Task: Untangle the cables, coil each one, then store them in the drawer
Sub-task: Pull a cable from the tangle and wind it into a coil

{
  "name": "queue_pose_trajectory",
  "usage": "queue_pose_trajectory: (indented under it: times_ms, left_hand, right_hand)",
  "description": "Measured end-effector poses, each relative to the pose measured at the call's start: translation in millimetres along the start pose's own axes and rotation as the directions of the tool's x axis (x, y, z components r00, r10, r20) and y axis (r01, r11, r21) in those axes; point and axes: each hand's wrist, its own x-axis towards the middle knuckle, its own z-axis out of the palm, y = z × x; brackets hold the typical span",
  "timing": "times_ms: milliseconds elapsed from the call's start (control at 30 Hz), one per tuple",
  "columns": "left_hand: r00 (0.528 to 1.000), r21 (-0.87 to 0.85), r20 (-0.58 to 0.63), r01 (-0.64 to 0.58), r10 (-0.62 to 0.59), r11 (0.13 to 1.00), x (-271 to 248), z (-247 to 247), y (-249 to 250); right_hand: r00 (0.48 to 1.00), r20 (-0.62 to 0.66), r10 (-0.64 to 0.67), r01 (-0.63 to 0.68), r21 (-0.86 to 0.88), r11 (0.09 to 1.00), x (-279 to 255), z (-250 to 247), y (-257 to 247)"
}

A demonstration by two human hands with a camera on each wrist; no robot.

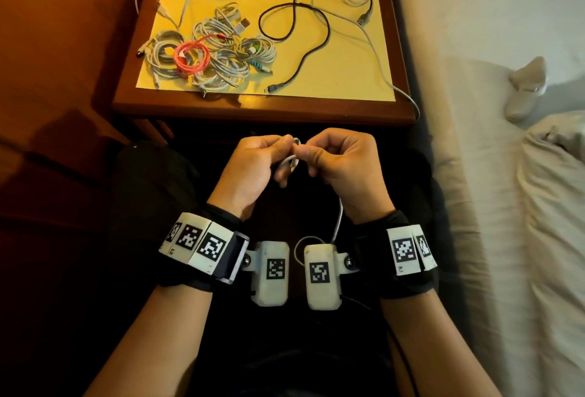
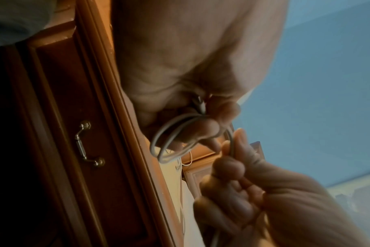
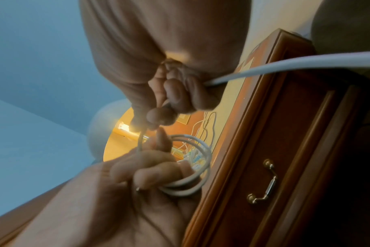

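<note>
While the tabletop (image 1: pixel 357 58) is carrying the other cables up ahead, both hands are working low in front of it, over the lap. On the tabletop, a bunch of coiled cables (image 1: pixel 209 54) is lying to the left, and a black cable (image 1: pixel 319 13) is lying loose to the right of it. The drawer (image 3: pixel 285 150) is sitting shut under the tabletop, with its handle (image 3: pixel 262 182) facing the hands.

The left hand (image 1: pixel 253 165) is curling its fingers round a small white coil (image 3: pixel 192 165) with about 3 loops. The right hand (image 1: pixel 342 168) is pinching the same white cable (image 1: pixel 292 160) just beside the coil, so the 2 grips are almost touching. From the right grip, the loose tail (image 1: pixel 339 222) is hanging straight down toward the wrists and the lap.

So the part not yet coiled is lying below and behind the right hand, running toward the body. I think the right hand is nearer to it and should be feeding it up into the coil next. The drawer is lying ahead of both hands.
</note>
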Motion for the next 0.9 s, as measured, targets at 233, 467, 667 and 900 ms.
queue_pose_trajectory:
  times_ms: [233, 467, 667, 900]
  left_hand:
    - [0.994, -0.070, 0.036, 0.102, -0.100, 0.992, -4, 5, 4]
    - [0.986, -0.249, 0.030, 0.167, -0.165, 0.954, -7, 5, 9]
    - [0.993, -0.588, -0.038, 0.066, -0.109, 0.806, -4, -18, 16]
    - [0.972, -0.755, -0.205, -0.086, -0.110, 0.650, -1, -28, 21]
  right_hand:
    - [0.980, -0.194, -0.031, 0.008, -0.122, 0.993, 7, 1, 21]
    - [0.997, -0.068, 0.033, -0.029, 0.057, 0.998, 3, -1, 20]
    - [0.996, -0.040, 0.077, -0.069, 0.184, 0.980, 3, -18, 31]
    - [0.973, -0.157, 0.171, -0.151, 0.130, 0.980, 2, -20, 32]
